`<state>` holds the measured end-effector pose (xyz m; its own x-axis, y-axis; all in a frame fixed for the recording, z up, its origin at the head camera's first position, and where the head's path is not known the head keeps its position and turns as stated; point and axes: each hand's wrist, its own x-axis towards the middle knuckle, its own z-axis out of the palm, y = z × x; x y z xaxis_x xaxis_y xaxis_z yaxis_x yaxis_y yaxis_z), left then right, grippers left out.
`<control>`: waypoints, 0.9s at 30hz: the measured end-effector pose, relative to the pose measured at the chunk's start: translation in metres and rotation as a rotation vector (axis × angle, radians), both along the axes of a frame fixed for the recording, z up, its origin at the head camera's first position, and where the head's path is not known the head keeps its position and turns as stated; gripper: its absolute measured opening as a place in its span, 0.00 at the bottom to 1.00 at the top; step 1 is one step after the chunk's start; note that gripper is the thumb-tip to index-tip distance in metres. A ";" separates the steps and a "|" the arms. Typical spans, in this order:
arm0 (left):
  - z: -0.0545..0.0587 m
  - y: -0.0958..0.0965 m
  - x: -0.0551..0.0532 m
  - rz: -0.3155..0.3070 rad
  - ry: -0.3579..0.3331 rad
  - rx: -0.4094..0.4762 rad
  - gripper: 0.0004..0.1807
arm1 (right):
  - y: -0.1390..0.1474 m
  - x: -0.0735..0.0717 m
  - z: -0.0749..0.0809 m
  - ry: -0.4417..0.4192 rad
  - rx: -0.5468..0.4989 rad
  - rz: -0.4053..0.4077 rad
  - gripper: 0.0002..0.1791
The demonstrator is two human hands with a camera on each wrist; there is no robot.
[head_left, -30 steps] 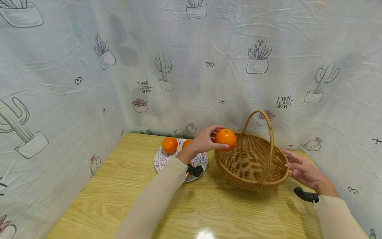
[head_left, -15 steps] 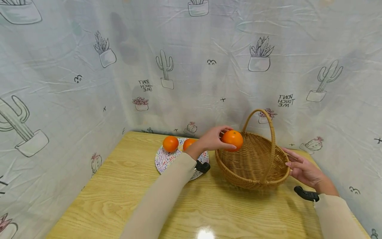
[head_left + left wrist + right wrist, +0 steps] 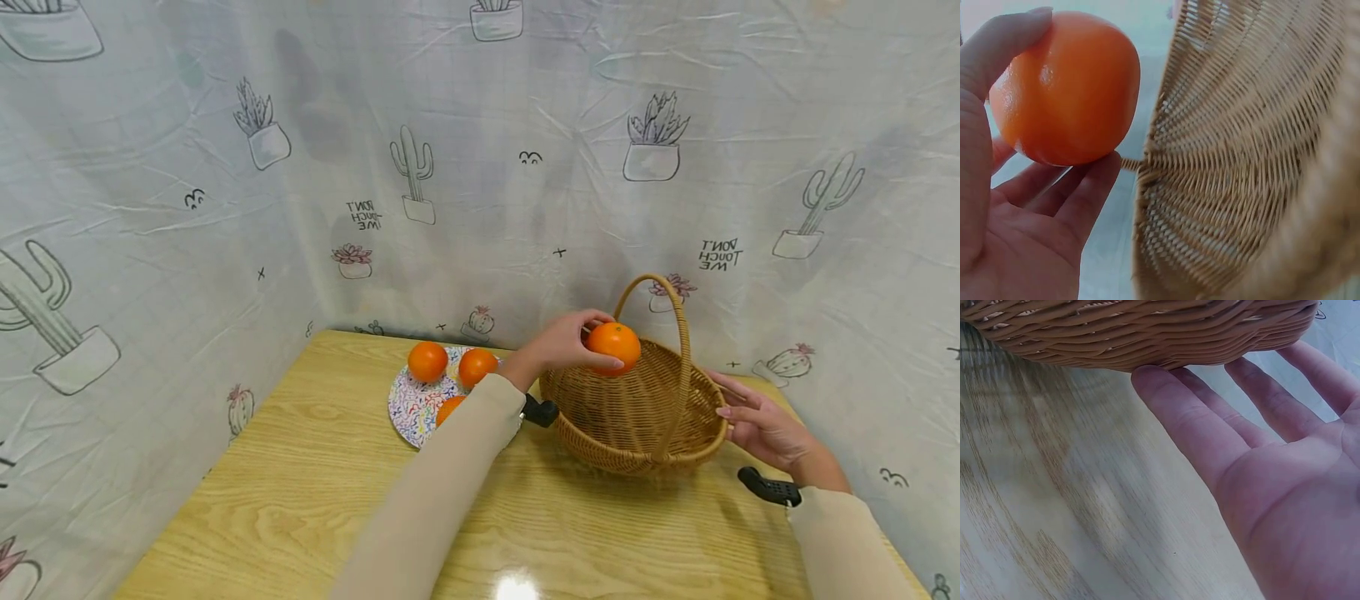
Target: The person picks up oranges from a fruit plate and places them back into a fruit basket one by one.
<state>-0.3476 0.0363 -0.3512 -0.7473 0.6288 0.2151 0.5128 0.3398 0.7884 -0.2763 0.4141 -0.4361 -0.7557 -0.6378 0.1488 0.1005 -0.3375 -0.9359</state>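
My left hand (image 3: 573, 342) holds an orange (image 3: 617, 348) over the left part of a wicker basket (image 3: 626, 417) with a tall arched handle. In the left wrist view, thumb and fingers curl round the orange (image 3: 1066, 87), beside the basket's woven wall (image 3: 1241, 144). My right hand (image 3: 768, 429) touches the basket's right rim. The right wrist view has its fairly straight fingers (image 3: 1191, 419) against the outside of the basket (image 3: 1147, 331). No fruit shows inside the basket. Left of it, a colour-speckled plate (image 3: 408, 408) bears several oranges (image 3: 427, 362), one partly hidden by my left sleeve.
Basket and plate stand near the back of a wooden table (image 3: 300, 467). A pale curtain (image 3: 480, 167) printed with cacti hangs close behind them and along both sides. Each wrist wears a black strap mount (image 3: 768, 487).
My left hand has carried the orange rightward, from the basket's left rim to over its inside. More of the oranges on the plate now shows. My right hand has stayed at the rim.
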 end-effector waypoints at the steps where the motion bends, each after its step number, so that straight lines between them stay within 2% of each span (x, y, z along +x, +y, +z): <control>1: 0.000 0.004 0.000 -0.001 -0.002 -0.001 0.38 | 0.000 0.000 0.000 -0.001 0.003 -0.005 0.38; 9: -0.003 0.029 -0.005 0.019 -0.028 -0.017 0.37 | 0.001 0.000 0.000 -0.002 0.055 -0.056 0.37; 12: -0.003 0.035 -0.006 0.033 -0.037 -0.047 0.37 | 0.001 -0.001 -0.001 0.000 0.059 -0.063 0.37; 19: -0.007 0.053 -0.012 0.067 0.042 -0.216 0.37 | 0.001 -0.005 0.001 0.000 0.035 -0.036 0.38; 27: -0.012 0.064 -0.017 0.113 0.022 -0.357 0.37 | 0.002 -0.005 0.002 -0.007 0.035 -0.044 0.37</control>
<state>-0.3651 0.1003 -0.3635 -0.8137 0.5811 0.0142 0.4721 0.6464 0.5993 -0.2817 0.4160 -0.4342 -0.7841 -0.6087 0.1213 0.0930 -0.3084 -0.9467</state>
